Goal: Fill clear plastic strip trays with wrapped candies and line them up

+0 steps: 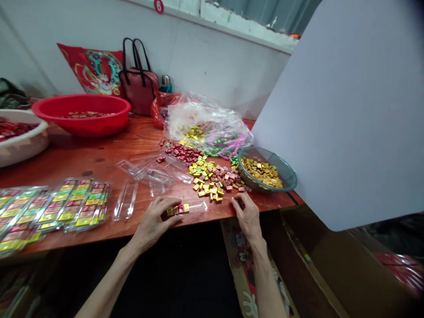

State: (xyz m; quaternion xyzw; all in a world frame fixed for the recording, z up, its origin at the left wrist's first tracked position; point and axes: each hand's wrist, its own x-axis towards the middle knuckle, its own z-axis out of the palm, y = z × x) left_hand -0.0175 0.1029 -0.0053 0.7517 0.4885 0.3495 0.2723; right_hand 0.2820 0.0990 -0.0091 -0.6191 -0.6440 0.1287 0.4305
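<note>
My left hand [154,218] is closed round the left end of a narrow clear plastic tray [198,206] at the table's front edge. A few small wrapped blocks [180,209], yellow and red, sit in the tray's left part; its right part shows bare plastic. To the right, my right hand [247,216] rests at the table edge with its fingers curled together; whether something small is pinched in them is hidden. Just beyond it lie loose pinkish blocks [228,176] and yellow blocks [202,168], with dark red blocks [185,152] farther back.
Empty clear trays [126,198] lie left of the loose blocks. Filled trays [79,203] are stacked at the left. A grey bowl [289,176] of gold blocks, a red basin [79,99], a white basin [29,148] and a plastic bag [205,115] stand around. A pale panel [347,110] rises at right.
</note>
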